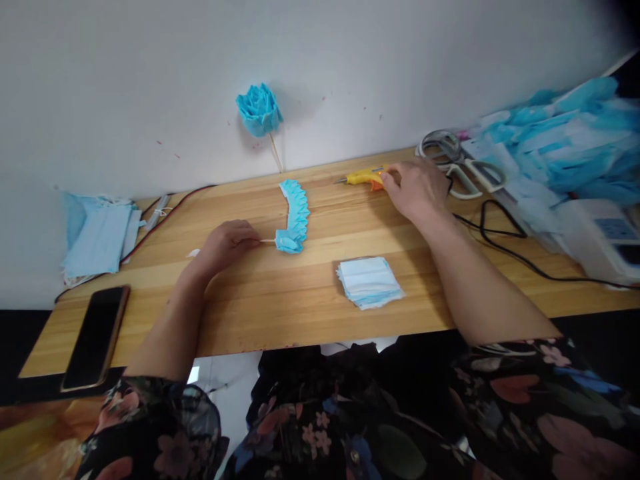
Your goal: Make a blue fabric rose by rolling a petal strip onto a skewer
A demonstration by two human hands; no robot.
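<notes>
My left hand [227, 245] pinches a thin wooden stick [267, 241] low over the table. At the stick's tip is a rolled end of a pleated blue strip [296, 213], which curves away toward the wall. My right hand [417, 187] is closed around the rear of a yellow glue gun [363, 176] with an orange trigger; its metal nozzle points left. The gun lies on or just above the table; I cannot tell which. Between my arms sits a stack of cut white and pale blue fabric pieces [369, 281].
A finished blue fabric flower [260, 110] on a stick leans against the wall. Face masks [97, 233] and a phone [96, 337] lie at left. At right are scissors [457, 163], a black cord [515, 247], a heap of blue fabric [560, 140] and a white device [597, 240].
</notes>
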